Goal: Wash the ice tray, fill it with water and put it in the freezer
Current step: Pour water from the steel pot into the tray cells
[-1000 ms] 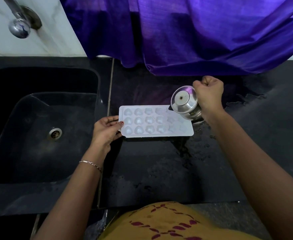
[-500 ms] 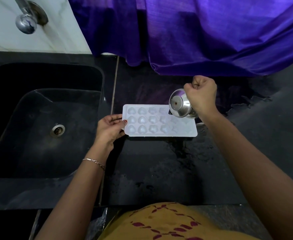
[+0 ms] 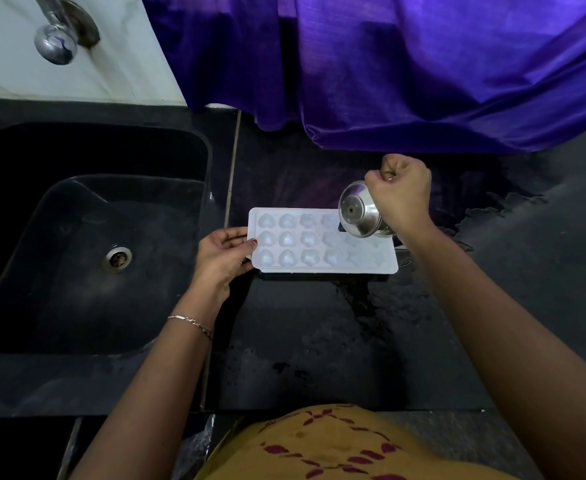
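Note:
A white ice tray with heart- and star-shaped cells lies flat on the black counter, just right of the sink. My left hand holds the tray's left end, thumb on top of its rim. My right hand grips a small steel cup, tipped steeply on its side over the tray's upper right cells, with its base facing me. The cup's mouth is hidden behind the hand and cup body.
A black sink with a round drain lies to the left, a chrome tap on the wall above it. A purple cloth hangs at the back. Spilled water wets the counter around the tray.
My right hand has tilted the steel cup further over the tray and shifted it slightly left. The left hand stays on the tray's end.

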{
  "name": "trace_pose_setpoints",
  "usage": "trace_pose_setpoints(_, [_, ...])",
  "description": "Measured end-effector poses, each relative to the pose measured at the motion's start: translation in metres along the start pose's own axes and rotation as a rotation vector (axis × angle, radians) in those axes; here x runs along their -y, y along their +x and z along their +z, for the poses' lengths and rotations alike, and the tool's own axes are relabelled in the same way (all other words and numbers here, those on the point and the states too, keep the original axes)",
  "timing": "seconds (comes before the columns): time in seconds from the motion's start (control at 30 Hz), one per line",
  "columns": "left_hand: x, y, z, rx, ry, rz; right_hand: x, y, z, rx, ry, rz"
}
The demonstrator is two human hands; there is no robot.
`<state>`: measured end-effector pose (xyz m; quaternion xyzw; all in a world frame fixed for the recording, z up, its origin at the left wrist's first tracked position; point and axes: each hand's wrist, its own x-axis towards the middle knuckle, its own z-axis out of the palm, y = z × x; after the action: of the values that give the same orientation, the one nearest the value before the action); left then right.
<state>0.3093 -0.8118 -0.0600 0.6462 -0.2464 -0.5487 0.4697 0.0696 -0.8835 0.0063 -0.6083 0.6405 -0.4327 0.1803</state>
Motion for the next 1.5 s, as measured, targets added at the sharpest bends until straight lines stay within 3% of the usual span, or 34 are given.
trace_pose_setpoints(0.43, [-0.001, -0.001, -0.001, 0.004, -0.006, -0.006, 0.002, 0.0, 0.0, -0.014, -0.019, -0.006])
trace_pose_setpoints(0.77, [-0.001, -0.002, 0.0, 0.008, -0.035, -0.005, 0.005, 0.002, -0.003, -0.08, 0.301, 0.236])
trace_pose_setpoints(1.5, [0.002, 0.0, -0.002, 0.011, -0.053, -0.005, 0.016, -0.003, 0.024, 0.047, 0.042, -0.073])
